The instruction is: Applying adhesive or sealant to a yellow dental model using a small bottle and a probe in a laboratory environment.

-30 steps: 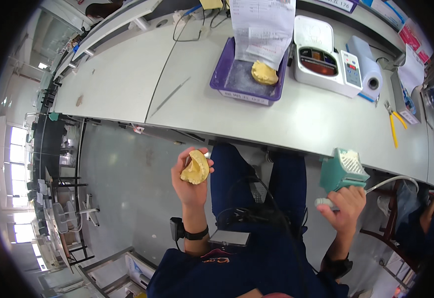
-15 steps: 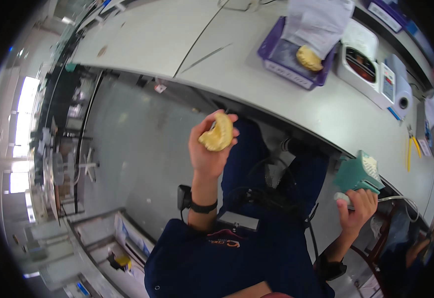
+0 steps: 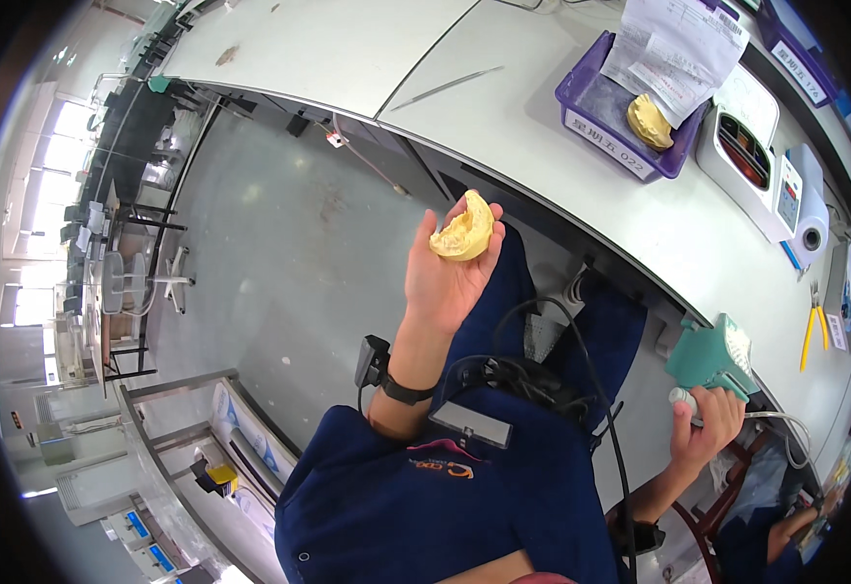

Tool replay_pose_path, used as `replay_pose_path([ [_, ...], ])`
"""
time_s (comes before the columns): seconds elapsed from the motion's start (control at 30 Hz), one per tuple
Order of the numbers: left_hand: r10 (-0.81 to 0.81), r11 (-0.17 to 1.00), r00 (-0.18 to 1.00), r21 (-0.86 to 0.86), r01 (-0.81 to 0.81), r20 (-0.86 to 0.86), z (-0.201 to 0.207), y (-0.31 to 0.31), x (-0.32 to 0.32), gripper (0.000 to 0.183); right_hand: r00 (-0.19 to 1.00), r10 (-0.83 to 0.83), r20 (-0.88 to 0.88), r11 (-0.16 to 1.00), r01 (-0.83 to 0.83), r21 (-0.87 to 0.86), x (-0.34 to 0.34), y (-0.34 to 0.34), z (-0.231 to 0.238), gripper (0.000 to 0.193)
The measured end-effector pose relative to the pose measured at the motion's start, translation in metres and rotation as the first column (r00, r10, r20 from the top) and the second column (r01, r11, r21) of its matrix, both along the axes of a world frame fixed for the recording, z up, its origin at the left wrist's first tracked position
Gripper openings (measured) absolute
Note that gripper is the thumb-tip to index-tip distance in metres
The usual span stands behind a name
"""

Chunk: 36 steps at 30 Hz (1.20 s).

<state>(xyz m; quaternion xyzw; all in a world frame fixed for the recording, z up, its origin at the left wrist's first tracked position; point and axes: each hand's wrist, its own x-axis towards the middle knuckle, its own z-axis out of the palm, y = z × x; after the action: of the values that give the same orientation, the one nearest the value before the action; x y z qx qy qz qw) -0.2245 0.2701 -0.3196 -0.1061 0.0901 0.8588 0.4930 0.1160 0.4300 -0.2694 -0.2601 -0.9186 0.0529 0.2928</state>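
My left hand point(image 3: 450, 277) is raised over the floor beside the bench, palm up. A yellow plaster dental cast point(image 3: 466, 232), curved like a horseshoe, rests across its fingers, with the thumb standing apart from it. At the right, by the bench edge, my right hand point(image 3: 707, 428) is closed round a pale cylindrical handpiece point(image 3: 681, 397) with a grey cord point(image 3: 780, 417). Just beyond that hand stands a teal box-like unit point(image 3: 703, 358) with a white ridged face. The handpiece's far end lies near this unit; whether they touch, I cannot tell.
On the white bench point(image 3: 503, 146) a purple tray point(image 3: 600, 136) holds a second yellow cast point(image 3: 649, 123) and papers point(image 3: 673, 58). Beside it are a white lidded device point(image 3: 746, 161), a blue-grey cylinder-ended unit point(image 3: 810, 209) and yellow-handled pliers point(image 3: 814, 331). Another person's arm point(image 3: 785, 535) shows lower right.
My left hand has shifted up and right in view, and its thumb has come away from the cast. The bench things sit further right as the view moved. My right hand keeps its grip.
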Motion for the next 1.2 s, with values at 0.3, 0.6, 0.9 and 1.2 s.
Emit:
replay_pose_path([
  [0.3, -0.039, 0.998, 0.996, 0.062, 0.034, 0.079, 0.003, 0.008, 0.004, 0.053, 1.0, -0.011, -0.002, 1.0, 0.011, -0.003, -0.001, 0.0, 0.0, 0.049],
  [0.6, -0.149, 0.977, 0.987, 0.163, 0.137, 0.061, 0.006, 0.009, 0.004, 0.051, 1.0, -0.006, -0.001, 1.0, 0.006, -0.011, -0.001, 0.0, 0.0, 0.05],
  [0.9, -0.287, 0.867, 0.956, 0.407, 0.288, -0.063, 0.02, 0.006, 0.009, 0.057, 0.999, 0.011, 0.045, 1.0, -0.01, -0.014, 0.002, 0.0, -0.001, 0.046],
  [1.2, -0.301, 0.87, 0.952, 0.392, 0.3, -0.06, 0.017, 0.014, 0.014, 0.054, 0.999, -0.041, -0.013, 0.999, 0.041, -0.001, 0.004, 0.004, 0.002, 0.051],
])
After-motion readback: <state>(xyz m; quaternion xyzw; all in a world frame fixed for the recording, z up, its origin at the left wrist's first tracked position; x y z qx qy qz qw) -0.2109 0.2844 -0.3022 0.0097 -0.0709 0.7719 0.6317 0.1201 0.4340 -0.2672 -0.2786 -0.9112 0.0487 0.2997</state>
